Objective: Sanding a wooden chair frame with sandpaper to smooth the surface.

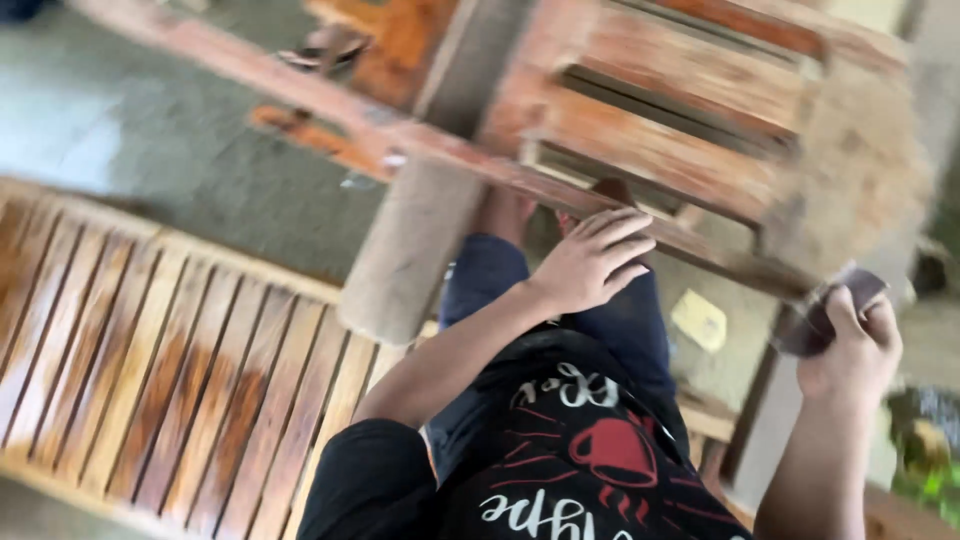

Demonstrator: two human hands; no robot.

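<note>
My left hand [592,258] rests palm down, fingers spread, on the long reddish-brown rail of a wooden furniture frame [640,150] that stands tilted in front of me. My right hand [850,345] is at the right end of that rail, closed around a small dark flat piece [815,315], probably sandpaper, pressed against the wood. The frame has slats and patchy orange-brown colour. My legs in blue trousers and a black printed shirt fill the bottom centre. The picture is blurred by motion.
A slatted pale wooden panel [150,370] with brown stains lies at the left. A grey round post [415,240] stands just left of my legs. A small yellowish scrap [698,320] lies on the grey concrete floor [200,160].
</note>
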